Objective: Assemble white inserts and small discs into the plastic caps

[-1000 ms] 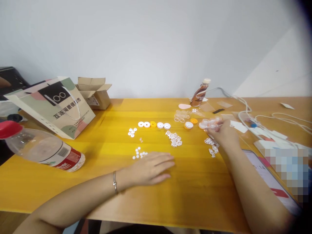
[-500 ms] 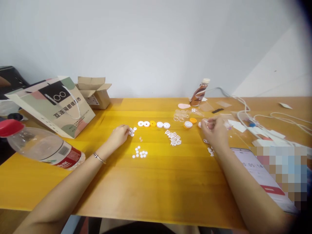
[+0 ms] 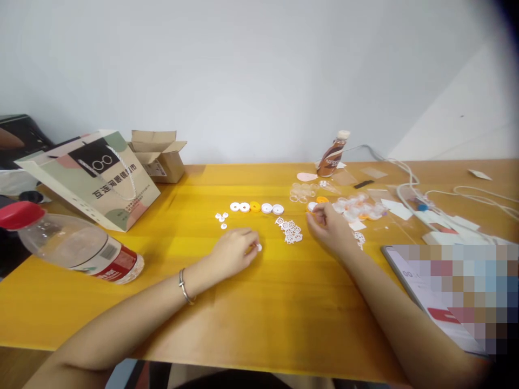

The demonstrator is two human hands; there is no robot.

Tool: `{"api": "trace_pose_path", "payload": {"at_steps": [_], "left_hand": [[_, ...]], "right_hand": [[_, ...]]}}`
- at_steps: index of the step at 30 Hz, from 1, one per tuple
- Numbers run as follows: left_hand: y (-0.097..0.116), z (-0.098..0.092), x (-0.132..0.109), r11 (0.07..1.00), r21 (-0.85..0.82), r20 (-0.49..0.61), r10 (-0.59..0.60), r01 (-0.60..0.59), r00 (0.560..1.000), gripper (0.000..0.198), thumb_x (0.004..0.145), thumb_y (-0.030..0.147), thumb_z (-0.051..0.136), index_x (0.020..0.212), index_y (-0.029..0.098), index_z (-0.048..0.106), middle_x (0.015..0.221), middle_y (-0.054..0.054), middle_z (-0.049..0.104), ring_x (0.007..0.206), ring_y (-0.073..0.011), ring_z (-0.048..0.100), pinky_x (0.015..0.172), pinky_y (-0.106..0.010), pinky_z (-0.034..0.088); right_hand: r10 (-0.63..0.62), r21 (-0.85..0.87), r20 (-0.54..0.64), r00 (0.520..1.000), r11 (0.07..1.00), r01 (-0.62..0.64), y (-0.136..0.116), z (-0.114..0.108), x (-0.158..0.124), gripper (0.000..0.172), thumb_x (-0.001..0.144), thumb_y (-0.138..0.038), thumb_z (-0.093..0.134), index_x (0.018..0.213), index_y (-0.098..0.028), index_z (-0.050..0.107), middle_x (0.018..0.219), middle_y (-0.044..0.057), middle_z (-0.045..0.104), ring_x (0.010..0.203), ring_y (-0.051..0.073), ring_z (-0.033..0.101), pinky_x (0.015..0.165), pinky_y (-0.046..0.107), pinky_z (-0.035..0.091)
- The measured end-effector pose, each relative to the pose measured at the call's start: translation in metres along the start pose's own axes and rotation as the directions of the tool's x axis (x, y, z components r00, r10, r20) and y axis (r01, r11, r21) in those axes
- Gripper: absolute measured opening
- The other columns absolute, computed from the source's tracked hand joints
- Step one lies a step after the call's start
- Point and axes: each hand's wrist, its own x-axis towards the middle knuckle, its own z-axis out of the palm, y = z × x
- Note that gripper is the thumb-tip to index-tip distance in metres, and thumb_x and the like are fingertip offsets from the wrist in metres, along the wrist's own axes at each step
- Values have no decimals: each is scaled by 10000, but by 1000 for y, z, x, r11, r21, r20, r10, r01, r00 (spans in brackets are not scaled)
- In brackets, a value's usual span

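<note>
My left hand [image 3: 235, 253] is closed in a pinch over the middle of the table, with a small white round piece [image 3: 259, 247] at its fingertips. Small white pegs [image 3: 223, 217] lie behind it. My right hand [image 3: 333, 229] has its fingers curled at the near edge of a white disc with an orange base [image 3: 312, 206]; the fingertips partly cover it, and the grip looks closed on it. An orange disc [image 3: 322, 200] lies just behind. A row of white and orange discs [image 3: 255, 206] stands between the hands. White openwork pieces [image 3: 289, 230] lie in a heap nearer me.
Clear rings [image 3: 303, 192] and a clear-wrapped heap [image 3: 360, 207] lie at the back right, near a coffee bottle [image 3: 333, 155] and cables [image 3: 405, 189]. A phone [image 3: 421, 292] is at right. A red-capped bottle [image 3: 97, 251], paper bag [image 3: 101, 183] and cardboard box [image 3: 168, 165] stand left.
My left hand has moved right and nearer me from the pegs, carrying a small white piece. My right hand has moved left from the clear-wrapped heap to the white disc.
</note>
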Motion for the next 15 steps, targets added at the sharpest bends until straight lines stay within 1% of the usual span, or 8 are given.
{"api": "trace_pose_path", "payload": {"at_steps": [2, 4, 6, 8, 10, 12, 14, 15], "left_hand": [[10, 8, 2, 999, -16, 23, 36, -36, 999, 125, 798, 197, 406, 776, 180, 527, 763, -31, 565, 699, -144, 518, 651, -253, 393], [16, 13, 4, 999, -27, 34, 46, -45, 998, 126, 801, 209, 404, 746, 176, 512, 744, -33, 561, 662, -144, 511, 622, -256, 393], [17, 15, 4, 998, -41, 36, 48, -46, 998, 124, 800, 225, 413, 729, 174, 500, 726, -29, 557, 642, -138, 507, 602, -248, 395], [13, 13, 6, 997, -61, 39, 49, -47, 998, 115, 794, 255, 440, 734, 177, 499, 726, -21, 558, 650, -130, 511, 610, -236, 402], [3, 7, 9, 996, -78, 32, 39, -37, 999, 130, 785, 300, 467, 757, 179, 504, 751, -17, 562, 690, -130, 518, 639, -230, 410], [-16, -1, 18, 997, -79, 1, 2, -2, 1000, 174, 783, 343, 469, 803, 176, 512, 797, -27, 564, 742, -141, 521, 676, -241, 412], [-41, -10, 30, 996, -50, -61, -74, 71, 995, 213, 777, 355, 467, 863, 170, 527, 866, -46, 561, 813, -161, 519, 731, -262, 406], [-54, -12, 36, 992, -14, -83, -128, 127, 988, 228, 760, 353, 484, 880, 165, 537, 879, -54, 559, 831, -173, 517, 751, -274, 402]], "right_hand": [[-38, 8, 44, 998, 999, 37, -4, 1, -1, 144, 773, -334, 453, 824, -204, 417, 585, -28, 427, 506, 119, 447, 494, 220, 348], [-57, 15, 67, 996, 998, 56, -5, 1, -2, 130, 774, -322, 450, 823, -208, 411, 588, -28, 432, 502, 116, 445, 495, 217, 351], [-56, 17, 74, 996, 998, 54, -5, 1, -2, 123, 774, -315, 450, 823, -211, 408, 587, -29, 440, 499, 115, 445, 497, 216, 353], [-51, 20, 82, 995, 999, 50, -5, 1, -2, 121, 772, -313, 454, 817, -213, 405, 587, -29, 444, 502, 115, 450, 499, 215, 356], [-51, 27, 90, 995, 998, 49, -5, 1, -1, 119, 772, -313, 454, 810, -212, 404, 587, -28, 448, 504, 117, 455, 501, 216, 359], [-54, 38, 95, 994, 998, 51, -5, 1, -1, 116, 773, -312, 452, 805, -211, 404, 594, -23, 458, 507, 118, 458, 504, 218, 361], [-57, 45, 103, 993, 998, 53, -6, 2, -1, 110, 775, -309, 449, 795, -209, 407, 595, -21, 461, 511, 118, 459, 503, 218, 359], [-59, 47, 110, 992, 997, 54, -6, 2, 0, 107, 777, -309, 447, 785, -209, 409, 590, -22, 456, 511, 118, 458, 500, 217, 357]]}}
